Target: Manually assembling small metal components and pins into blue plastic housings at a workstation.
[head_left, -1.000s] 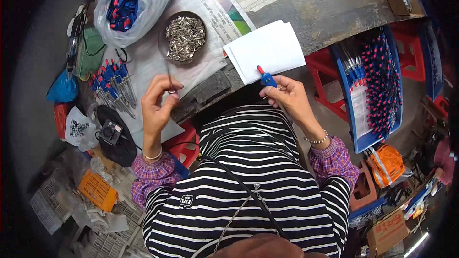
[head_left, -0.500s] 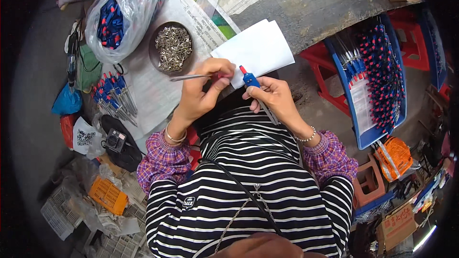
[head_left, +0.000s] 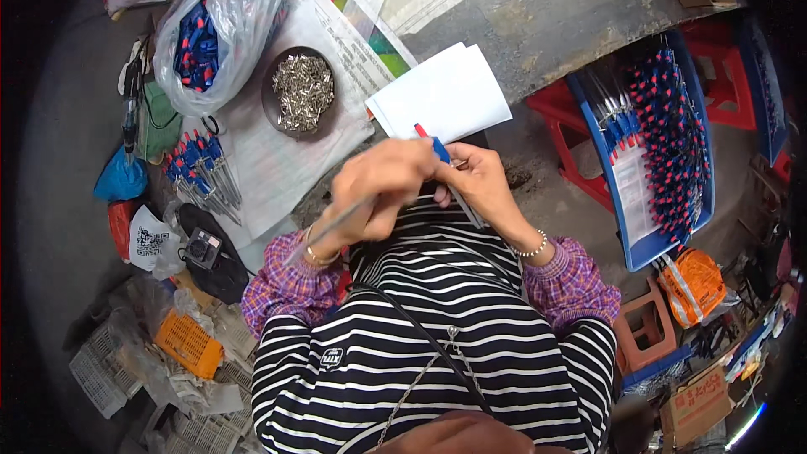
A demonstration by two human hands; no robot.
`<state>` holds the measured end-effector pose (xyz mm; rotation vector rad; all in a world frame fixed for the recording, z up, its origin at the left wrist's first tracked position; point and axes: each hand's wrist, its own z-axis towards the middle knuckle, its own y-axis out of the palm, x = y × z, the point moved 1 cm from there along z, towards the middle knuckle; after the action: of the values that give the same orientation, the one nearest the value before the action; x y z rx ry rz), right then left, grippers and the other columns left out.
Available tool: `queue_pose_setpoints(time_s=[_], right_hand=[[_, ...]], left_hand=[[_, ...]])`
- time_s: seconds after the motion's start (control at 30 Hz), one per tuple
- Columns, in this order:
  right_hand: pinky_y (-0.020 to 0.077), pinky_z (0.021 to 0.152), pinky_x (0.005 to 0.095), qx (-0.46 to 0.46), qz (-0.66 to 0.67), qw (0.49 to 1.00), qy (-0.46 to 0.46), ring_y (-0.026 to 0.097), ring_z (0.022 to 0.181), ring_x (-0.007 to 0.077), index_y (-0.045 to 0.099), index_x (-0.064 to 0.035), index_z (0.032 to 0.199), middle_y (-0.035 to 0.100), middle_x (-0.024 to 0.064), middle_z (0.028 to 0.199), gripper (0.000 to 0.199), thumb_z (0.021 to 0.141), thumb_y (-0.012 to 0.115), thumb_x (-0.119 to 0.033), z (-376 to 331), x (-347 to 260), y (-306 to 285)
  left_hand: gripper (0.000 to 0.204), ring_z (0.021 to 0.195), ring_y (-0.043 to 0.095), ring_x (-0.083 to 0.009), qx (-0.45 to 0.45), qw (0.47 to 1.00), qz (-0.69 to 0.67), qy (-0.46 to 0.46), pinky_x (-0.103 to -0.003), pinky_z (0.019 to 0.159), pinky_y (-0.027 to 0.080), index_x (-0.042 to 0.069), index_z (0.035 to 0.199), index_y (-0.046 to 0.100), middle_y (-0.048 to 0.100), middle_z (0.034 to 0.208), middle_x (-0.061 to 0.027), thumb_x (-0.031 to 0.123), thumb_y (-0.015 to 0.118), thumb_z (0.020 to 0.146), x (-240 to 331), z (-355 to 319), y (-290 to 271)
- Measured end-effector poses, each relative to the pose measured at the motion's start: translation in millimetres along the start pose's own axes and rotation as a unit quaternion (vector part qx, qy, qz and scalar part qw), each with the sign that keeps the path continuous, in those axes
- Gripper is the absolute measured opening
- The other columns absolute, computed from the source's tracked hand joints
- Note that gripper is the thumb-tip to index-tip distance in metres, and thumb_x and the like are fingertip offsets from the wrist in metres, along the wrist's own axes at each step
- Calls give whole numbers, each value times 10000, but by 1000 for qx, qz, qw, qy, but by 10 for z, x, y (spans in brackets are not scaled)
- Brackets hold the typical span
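My left hand point(head_left: 382, 181) is closed and blurred by motion. A thin grey metal tool point(head_left: 334, 225) sticks out of it back toward the wrist; the tool's other end is hidden by the fingers. These fingers overlap a blue plastic piece point(head_left: 440, 150) with a red tip and a metal shank, so contact is hard to judge. My right hand point(head_left: 483, 185) pinches that blue piece, its shank slanting down along the palm. Beyond both hands lies folded white paper point(head_left: 445, 92). A dark round bowl point(head_left: 270, 105) of small metal parts point(head_left: 301, 88) stands to the left.
A clear plastic bag point(head_left: 244, 13) of blue-and-red pieces stands at the far left, with several shanked pieces point(head_left: 202, 168) below it. On the right, a blue tray point(head_left: 640, 254) with rows of such pieces is beside red stools point(head_left: 572, 151). An orange bag point(head_left: 693, 286) lies lower right.
My left hand has moved right and down to the blue piece, and its metal tool now slants down toward the wrist. My right hand has hardly moved and keeps its hold.
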<state>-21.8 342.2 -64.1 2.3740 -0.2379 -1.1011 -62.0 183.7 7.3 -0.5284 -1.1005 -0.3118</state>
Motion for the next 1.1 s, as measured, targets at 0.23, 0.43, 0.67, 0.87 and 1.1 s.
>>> queue_pose_setpoints(time_s=[0.23,0.43,0.67,0.87,1.1], right_hand=[[493,467,209,10,24,1000,-2,591,511,100,630,42,904,645,68,692,126,850,604,-69,22,31,12],[480,485,205,-11,12,1000,-4,580,545,88,610,39,943,647,74,765,149,875,600,-93,-12,-26,27],[491,477,211,-7,30,999,12,588,528,99,622,46,933,659,85,769,153,863,616,-91,-6,-12,-23],[487,487,208,-19,25,1000,5,580,535,94,616,49,935,659,96,780,151,870,608,-88,17,-10,-5],[485,494,205,8,4,1000,26,573,540,93,591,55,1015,666,127,816,212,885,581,-113,-28,-41,2]], left_hand=[[207,766,609,-281,-19,997,54,-42,-422,840,504,10,910,487,597,855,-172,-126,533,761,-165,56,98],[170,854,603,-279,6,998,5,-63,-473,880,477,-5,997,491,593,919,-196,-67,508,840,-179,-19,-26],[241,853,613,-310,-36,999,28,28,-436,837,488,14,1014,478,590,941,-194,-82,512,796,-23,87,-2],[278,709,592,-276,4,999,35,-37,-321,620,474,8,966,562,593,835,-133,-92,597,708,-175,66,29],[272,743,616,-283,24,970,218,-107,-339,660,491,17,936,621,632,861,-133,-67,618,678,159,-263,-617]])
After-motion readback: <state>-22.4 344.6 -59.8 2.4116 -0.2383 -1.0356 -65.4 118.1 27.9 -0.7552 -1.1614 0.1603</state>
